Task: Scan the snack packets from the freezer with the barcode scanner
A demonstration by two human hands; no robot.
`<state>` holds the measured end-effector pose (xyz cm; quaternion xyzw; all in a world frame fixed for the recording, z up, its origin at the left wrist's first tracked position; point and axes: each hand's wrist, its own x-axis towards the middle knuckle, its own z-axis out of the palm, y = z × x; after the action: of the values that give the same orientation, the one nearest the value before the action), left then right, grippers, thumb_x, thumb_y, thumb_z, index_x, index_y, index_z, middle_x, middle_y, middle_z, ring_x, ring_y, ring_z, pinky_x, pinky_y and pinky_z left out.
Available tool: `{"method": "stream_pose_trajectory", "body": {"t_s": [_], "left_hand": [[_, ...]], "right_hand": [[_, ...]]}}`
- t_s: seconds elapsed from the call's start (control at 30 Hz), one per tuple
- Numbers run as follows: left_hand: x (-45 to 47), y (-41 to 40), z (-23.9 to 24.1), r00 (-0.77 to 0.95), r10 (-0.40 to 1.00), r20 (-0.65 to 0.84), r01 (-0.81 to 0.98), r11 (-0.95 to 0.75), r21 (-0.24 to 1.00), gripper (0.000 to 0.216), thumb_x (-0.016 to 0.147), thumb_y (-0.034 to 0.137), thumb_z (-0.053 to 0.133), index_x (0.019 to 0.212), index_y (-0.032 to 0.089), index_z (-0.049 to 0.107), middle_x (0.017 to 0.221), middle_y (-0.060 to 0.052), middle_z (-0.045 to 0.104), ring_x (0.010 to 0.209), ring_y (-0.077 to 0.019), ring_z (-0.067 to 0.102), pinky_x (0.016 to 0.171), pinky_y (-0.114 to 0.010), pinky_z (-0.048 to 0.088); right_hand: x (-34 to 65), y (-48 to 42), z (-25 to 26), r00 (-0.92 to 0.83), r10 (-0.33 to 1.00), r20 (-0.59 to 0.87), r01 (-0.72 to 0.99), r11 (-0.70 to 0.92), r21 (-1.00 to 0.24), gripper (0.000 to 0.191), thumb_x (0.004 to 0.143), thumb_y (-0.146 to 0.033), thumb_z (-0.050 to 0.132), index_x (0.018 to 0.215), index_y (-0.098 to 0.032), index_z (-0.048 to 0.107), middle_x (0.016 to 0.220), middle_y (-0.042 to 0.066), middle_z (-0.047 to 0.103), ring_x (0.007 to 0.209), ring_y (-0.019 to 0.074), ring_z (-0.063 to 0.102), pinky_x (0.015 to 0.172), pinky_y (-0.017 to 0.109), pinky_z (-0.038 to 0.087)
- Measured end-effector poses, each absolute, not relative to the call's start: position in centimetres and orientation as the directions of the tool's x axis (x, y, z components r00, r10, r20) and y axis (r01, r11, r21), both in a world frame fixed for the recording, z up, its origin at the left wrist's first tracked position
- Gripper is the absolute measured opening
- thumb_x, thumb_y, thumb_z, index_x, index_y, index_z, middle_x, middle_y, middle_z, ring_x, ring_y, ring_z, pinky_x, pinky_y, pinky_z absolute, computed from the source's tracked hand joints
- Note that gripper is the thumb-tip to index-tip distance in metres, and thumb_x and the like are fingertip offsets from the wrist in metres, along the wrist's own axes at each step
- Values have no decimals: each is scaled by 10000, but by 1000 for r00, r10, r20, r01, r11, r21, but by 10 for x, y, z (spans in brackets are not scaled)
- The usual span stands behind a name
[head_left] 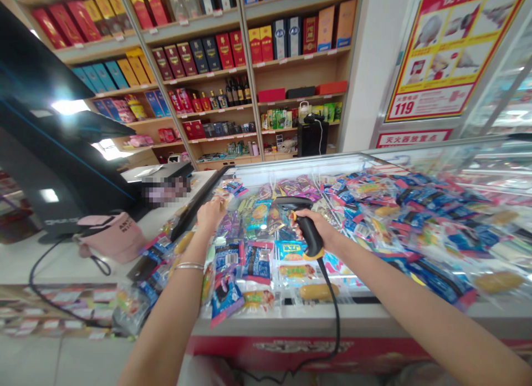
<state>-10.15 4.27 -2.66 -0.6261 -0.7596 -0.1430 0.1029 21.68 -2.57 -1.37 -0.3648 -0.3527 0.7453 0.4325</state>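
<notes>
My right hand [320, 229] is wrapped round the handle of a black and yellow barcode scanner [311, 237], its head turned to the left above the packets. A black cord hangs from the handle. Further left, my left hand [211, 213] is closed at the edge of a snack packet [233, 187] with blue and clear wrapping; its fingertips are partly hidden and blurred. Below the hands, several blue and pink packets [257, 261] and a clear-wrapped sausage-like snack [319, 291] lie on the glass top of a chest freezer [374, 315].
Many more packets [432, 203] are heaped on the right of the freezer. To the left, a pink bag-like container [114, 236] stands on the white counter [93, 270] beside a dark checkout machine [54, 153]. Shelves [208, 75] with boxed goods and bottles line the back wall.
</notes>
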Motion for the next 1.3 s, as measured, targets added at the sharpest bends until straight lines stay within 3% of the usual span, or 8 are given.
{"method": "stream_pose_trajectory", "body": {"t_s": [0.1,0.17,0.27,0.5,0.67,0.87,1.0,1.3], "left_hand": [[-100,48,-27,-251,898,360,883,61,465,364,749,342,584,1064,183,673,951,-94,724,903,-258,662,792,-327,481],[-93,52,-28,-242,899,364,681,-110,724,421,704,433,636,995,135,695,899,-96,729,832,-230,667,748,-301,494],[-79,52,-27,-188,903,387,380,-297,876,538,595,521,716,927,98,707,881,-108,725,784,-215,661,712,-301,509],[-67,47,-25,-155,904,398,377,-319,870,447,565,461,767,841,113,720,733,-70,705,785,-241,660,676,-317,524],[-63,44,-24,-18,926,376,415,-336,846,421,587,470,743,798,107,704,749,-76,704,766,-235,656,684,-321,520],[-54,42,-25,53,911,409,428,-391,815,578,603,431,719,1082,122,623,1048,-95,674,966,-241,624,762,-320,532],[-54,42,-25,60,916,396,416,-384,825,715,620,395,712,1254,131,512,1117,-109,644,949,-232,628,741,-327,547],[-55,42,-27,42,911,410,430,-387,816,756,615,383,732,1292,144,496,1130,-120,636,991,-265,620,719,-330,554]], "right_hand": [[217,-25,-15,-371,902,-221,-387,-367,-846,106,743,-223,520,669,-160,564,545,11,567,394,93,467,367,197,408],[218,-24,-16,-375,904,-204,-389,-354,-851,103,738,-232,528,677,-160,570,550,11,570,398,94,474,372,197,411],[218,-24,-17,-383,908,-170,-387,-325,-863,114,734,-251,541,686,-156,581,555,12,574,402,94,483,377,197,412],[218,-29,-14,-432,902,1,-381,-181,-907,156,687,-300,603,753,-159,604,598,11,608,414,97,494,390,209,425],[218,-31,-14,-426,902,70,-383,-110,-917,200,662,-341,624,733,-155,612,590,5,605,406,92,487,386,212,426],[218,-30,-18,-412,906,97,-375,-72,-924,192,684,-342,610,692,-151,603,559,5,586,393,90,480,376,211,411],[219,-27,-20,-429,897,110,-360,-58,-931,213,698,-363,605,709,-150,606,529,6,578,384,96,478,370,211,406],[220,-25,-23,-450,886,114,-364,-65,-929,208,704,-373,594,728,-167,600,523,2,579,373,95,465,361,209,395]]}}
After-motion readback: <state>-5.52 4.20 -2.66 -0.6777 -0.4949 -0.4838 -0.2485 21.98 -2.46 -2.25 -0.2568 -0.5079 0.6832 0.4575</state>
